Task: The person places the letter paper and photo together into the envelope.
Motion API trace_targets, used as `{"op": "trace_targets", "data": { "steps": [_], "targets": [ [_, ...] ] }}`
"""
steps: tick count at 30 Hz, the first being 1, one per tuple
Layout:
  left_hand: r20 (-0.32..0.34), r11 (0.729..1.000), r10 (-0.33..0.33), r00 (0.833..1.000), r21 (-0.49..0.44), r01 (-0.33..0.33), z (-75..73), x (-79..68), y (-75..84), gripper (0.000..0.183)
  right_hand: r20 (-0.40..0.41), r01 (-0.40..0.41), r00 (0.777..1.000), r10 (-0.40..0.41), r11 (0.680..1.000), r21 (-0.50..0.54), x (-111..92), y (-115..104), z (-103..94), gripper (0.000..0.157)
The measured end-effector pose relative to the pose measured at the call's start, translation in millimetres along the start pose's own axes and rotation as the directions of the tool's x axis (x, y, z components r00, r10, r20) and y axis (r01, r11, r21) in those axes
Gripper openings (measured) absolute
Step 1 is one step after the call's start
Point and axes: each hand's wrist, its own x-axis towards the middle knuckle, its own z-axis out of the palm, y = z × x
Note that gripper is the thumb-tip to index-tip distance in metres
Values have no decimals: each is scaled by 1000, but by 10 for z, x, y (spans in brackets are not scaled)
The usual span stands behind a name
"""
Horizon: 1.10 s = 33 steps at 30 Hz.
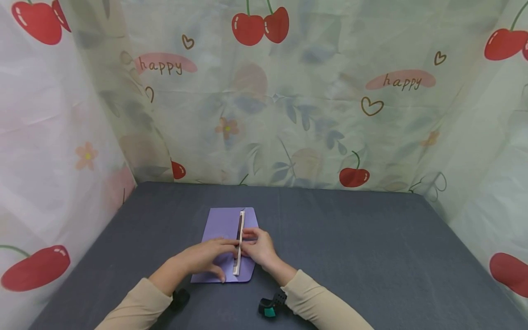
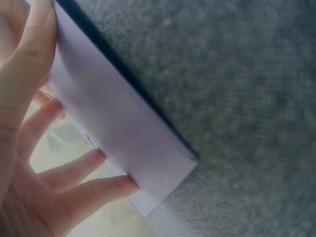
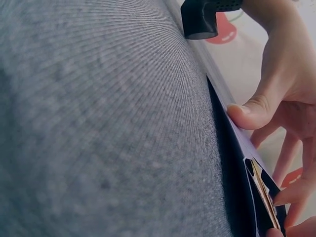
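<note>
A flat purple folder-like piece (image 1: 220, 222) with rounded right corners lies on the dark table. Along its right part runs a slim white-edged strip (image 1: 237, 268), dark on its left side; up close its edge looks golden (image 3: 264, 195). What kind of thing it is, I cannot tell. My left hand (image 1: 204, 256) reaches over the purple piece, fingers spread, thumb low near its front edge and fingertips at the strip. From the other side my right hand (image 1: 260, 247) pinches the strip at about mid-length. In the left wrist view, fingertips touch the purple surface (image 2: 113, 108).
Dark grey cloth covers the table (image 1: 350, 247). A black wrist device with a green patch (image 1: 270, 311) is by the right sleeve, another black device (image 1: 180, 299) by the left. Printed curtains (image 1: 276, 123) with cherries surround the table at the back and sides.
</note>
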Motion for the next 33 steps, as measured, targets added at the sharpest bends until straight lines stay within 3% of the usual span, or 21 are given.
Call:
{"op": "trace_targets", "data": {
  "steps": [17, 33],
  "targets": [
    [-19, 999, 39, 999, 15, -38, 15, 1, -6, 47, -9, -25, 1000, 25, 1000, 1, 26, 32, 14, 35],
    [-10, 999, 25, 1000, 23, -25, 10, -2, 6, 49, 1, -40, 999, 40, 999, 28, 13, 8, 27, 37]
  ]
}}
